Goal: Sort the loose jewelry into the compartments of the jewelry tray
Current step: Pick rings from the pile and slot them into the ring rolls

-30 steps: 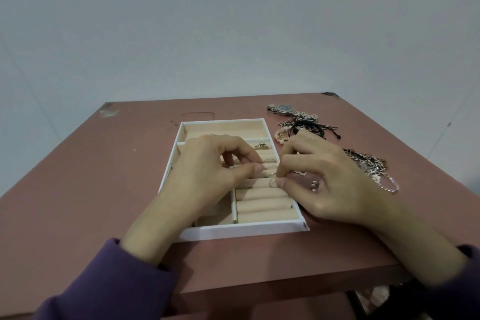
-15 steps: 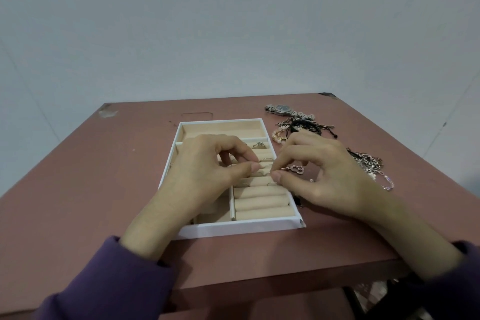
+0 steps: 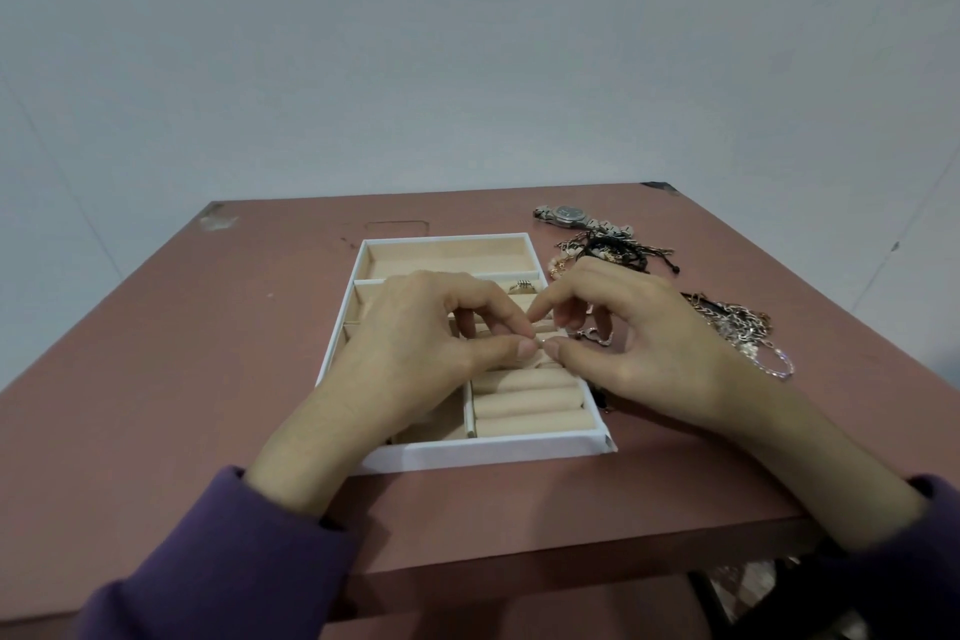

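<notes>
Both hands are in tight over the tray. The left hand [image 3: 431, 343] and right hand [image 3: 649, 343] are tip to tip, thumb and forefinger of each pinched on one small piece [image 3: 542, 342] between them. It's too tiny to name for sure, but it looks like a thin ring. I judge it featherlight, hard and slick, the kind of thing that pops out of a pinch, so the hold belongs on the band edges with the pads, and with no squeeze that might bend it. Under the right hand's curled fingers sits a silvery charm [image 3: 597, 335]; whether it's gripped or just lying there, I can't tell. The pinched piece hovers right over the ring rolls [image 3: 524, 405] on the right side of the jewelry tray [image 3: 483, 455], and those soft rolls should give when a band is pressed into a slot. A gold ring [image 3: 522, 286] is already seated near the top of the rolls, just beyond the fingertips. Out to the right on the surface [image 3: 156, 379], the loose stock waits: black cord bracelets [image 3: 618, 252] just past the right hand's knuckles, a tangle of chains [image 3: 737, 327] beside that wrist, limp and likely to snag, and a watch [image 3: 569, 215] farthest back.
</notes>
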